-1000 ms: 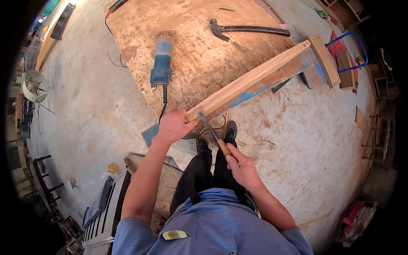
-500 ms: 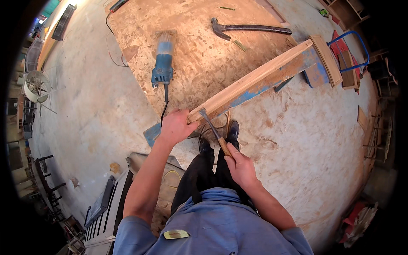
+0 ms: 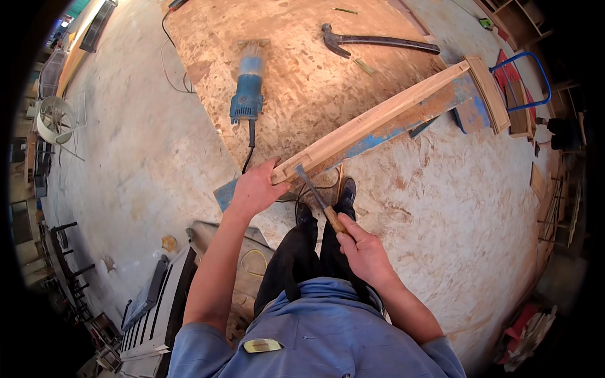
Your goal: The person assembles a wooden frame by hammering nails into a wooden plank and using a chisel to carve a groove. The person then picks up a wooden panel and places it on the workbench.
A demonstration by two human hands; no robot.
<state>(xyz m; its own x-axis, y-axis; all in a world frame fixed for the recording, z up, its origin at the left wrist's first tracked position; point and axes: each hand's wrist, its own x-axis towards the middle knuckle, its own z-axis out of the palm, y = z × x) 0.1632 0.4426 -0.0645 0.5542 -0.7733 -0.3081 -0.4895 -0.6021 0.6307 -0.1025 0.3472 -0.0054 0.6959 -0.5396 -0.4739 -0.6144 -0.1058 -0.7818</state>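
Note:
A long, pale wooden piece [image 3: 378, 120] runs diagonally from lower left to upper right, lying along a worn blue-painted beam [image 3: 394, 133]. My left hand [image 3: 254, 187] is closed around its near left end, where a notch shows in the wood. In my right hand [image 3: 367, 253] is a chisel [image 3: 320, 201], gripped by its wooden handle. The chisel's metal blade slants up and left, its tip touching or very close to the wood beside the notch. Part of the handle is hidden inside my fingers.
On the wood-sheet work surface [image 3: 302, 88] lie a blue corded power tool [image 3: 248, 91] and a claw hammer [image 3: 378, 43]. A short wooden board [image 3: 488, 94] stands at the beam's far end. A fan [image 3: 57, 123] is at the left. Cords trail near my shoes [image 3: 345, 190].
My right hand has shifted slightly right and down with the chisel, whose tip is a little lower. My left hand keeps its grip. The whole view has moved slightly.

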